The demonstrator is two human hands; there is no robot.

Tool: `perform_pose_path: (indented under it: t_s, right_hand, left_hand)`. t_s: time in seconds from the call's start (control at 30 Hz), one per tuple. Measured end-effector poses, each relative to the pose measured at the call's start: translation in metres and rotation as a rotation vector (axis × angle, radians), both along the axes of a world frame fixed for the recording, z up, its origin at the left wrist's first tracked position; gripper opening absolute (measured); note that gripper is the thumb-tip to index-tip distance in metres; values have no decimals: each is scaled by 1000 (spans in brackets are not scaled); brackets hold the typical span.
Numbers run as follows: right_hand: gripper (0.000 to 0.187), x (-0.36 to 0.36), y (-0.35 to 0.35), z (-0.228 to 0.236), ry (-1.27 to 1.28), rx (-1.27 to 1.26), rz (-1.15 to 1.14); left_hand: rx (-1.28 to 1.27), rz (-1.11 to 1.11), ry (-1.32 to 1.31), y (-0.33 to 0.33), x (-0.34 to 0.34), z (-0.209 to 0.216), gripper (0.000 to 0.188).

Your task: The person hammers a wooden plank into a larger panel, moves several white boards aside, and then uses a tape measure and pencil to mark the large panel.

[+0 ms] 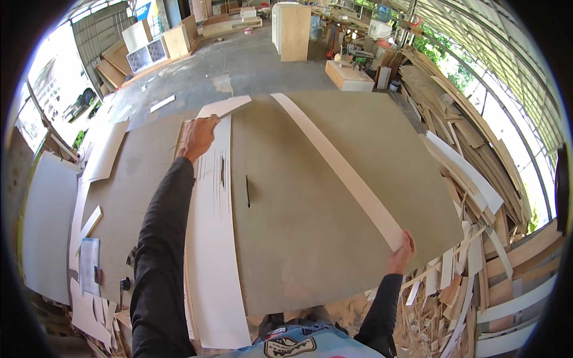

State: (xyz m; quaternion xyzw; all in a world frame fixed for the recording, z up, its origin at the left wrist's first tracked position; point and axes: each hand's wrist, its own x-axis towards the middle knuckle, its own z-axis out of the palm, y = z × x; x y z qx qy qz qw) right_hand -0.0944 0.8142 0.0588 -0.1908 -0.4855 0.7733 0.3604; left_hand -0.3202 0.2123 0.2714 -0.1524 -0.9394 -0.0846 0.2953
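Observation:
My left hand reaches far forward with its fingers closed on the near end of a short white board piece at the table's far edge. At the front right, my right hand grips the near end of a long, narrow whitish strip. The strip runs diagonally away to the far edge of the large grey-brown work table. Under my left arm lies a long white panel with dark cut lines across its upper part. A thin black slot shows in the tabletop beside it.
Offcuts and scrap strips heap up along the right side, below stacked boards. On the left are a curved white sheet, a small clear-blue panel and a black knob. A tall cabinet stands beyond the table.

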Motion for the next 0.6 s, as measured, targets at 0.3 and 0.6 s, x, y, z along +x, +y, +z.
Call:
perform_pose_path:
  t_s: [0.3,0.6]
  right_hand:
    - [24,96,190,4,30,23,-271]
    - [28,206,383,-19,-121,191,-415]
  left_hand:
    - [-25,-46,23,219,12,38,20]
    - [-16,-97,-153,438,124,-25,26]
